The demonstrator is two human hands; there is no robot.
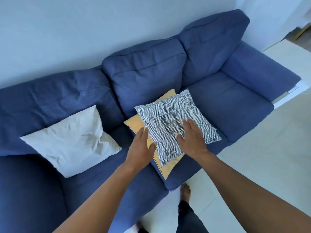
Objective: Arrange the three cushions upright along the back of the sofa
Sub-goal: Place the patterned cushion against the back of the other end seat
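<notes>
A blue three-seat sofa (218,105) fills the view. A white cushion (70,142) leans half upright against the left back pad. On the middle seat a yellow cushion (136,125) lies flat, and a black-and-white striped cushion (170,115) lies flat on top of it. My left hand (141,147) hovers at the striped cushion's left edge, over the yellow one, fingers together and extended, holding nothing. My right hand (191,137) rests palm down on the striped cushion's near part, fingers spread.
The sofa's right armrest (259,73) and a pale wall (84,31) bound the area. A light tiled floor (262,157) lies to the right. My bare foot (186,192) stands by the sofa's front edge.
</notes>
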